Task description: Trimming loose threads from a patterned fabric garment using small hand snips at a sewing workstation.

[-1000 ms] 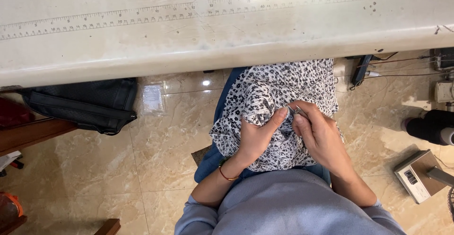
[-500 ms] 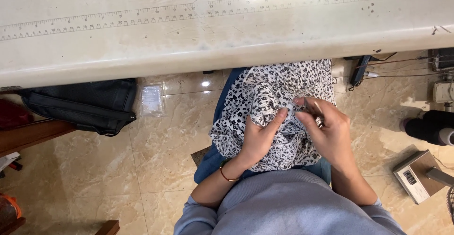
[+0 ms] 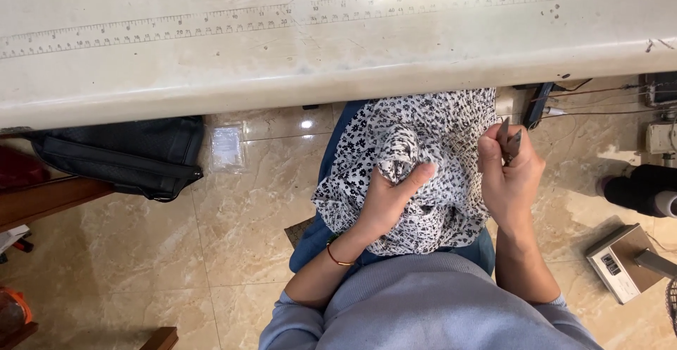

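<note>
Hands gripping snips (tips tableward)

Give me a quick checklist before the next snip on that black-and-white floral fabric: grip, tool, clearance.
1. Left hand grips the bunched floral fabric, thumb on top: ok.
2. Right hand holds the small thread snips, tips pointing up: ok.
3. Snip blades open or closed: cannot tell.
4. Left fingers clear of the blades, hands apart: ok.
5. Fabric resting on the lap, below the table edge: ok.
6. Thread or seam to cut in view: cannot tell.
</note>
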